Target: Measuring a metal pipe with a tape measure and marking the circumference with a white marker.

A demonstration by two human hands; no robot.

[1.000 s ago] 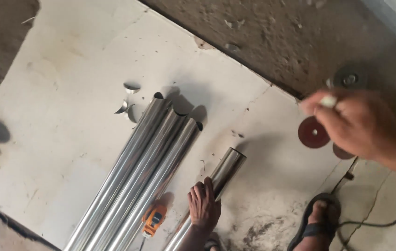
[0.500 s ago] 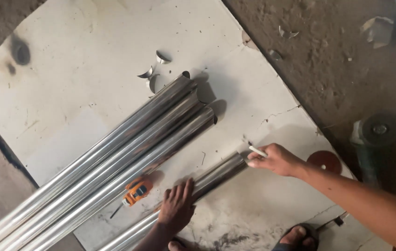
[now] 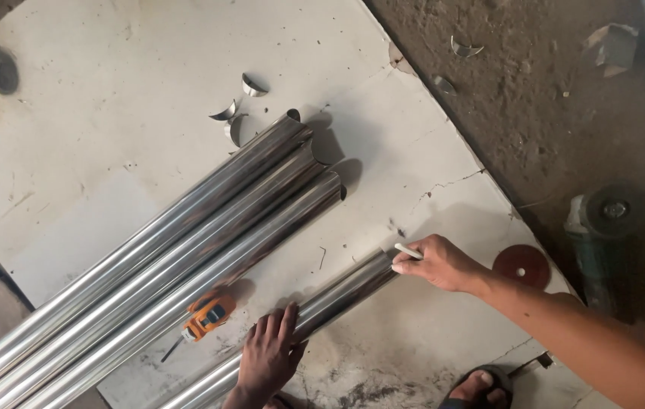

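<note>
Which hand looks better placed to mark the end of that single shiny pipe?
The right hand, probably: it holds a small white marker right at the pipe end. The left hand rests flat farther down the pipe.

The single tube (image 3: pixel 337 297) under the hands and the three tubes (image 3: pixel 186 250) beside it are polished metal, smooth and mirror-glossy, as are the small curved offcuts (image 3: pixel 240 113). The board (image 3: pixel 110 151) beneath is matt, pale, scuffed and stained, with cracks, and the ground (image 3: pixel 534 98) beyond it is rough, dull and gritty. The tape measure (image 3: pixel 207 316) has a glossy orange plastic case; the disc (image 3: pixel 521 266) is matt reddish-brown abrasive.
</note>
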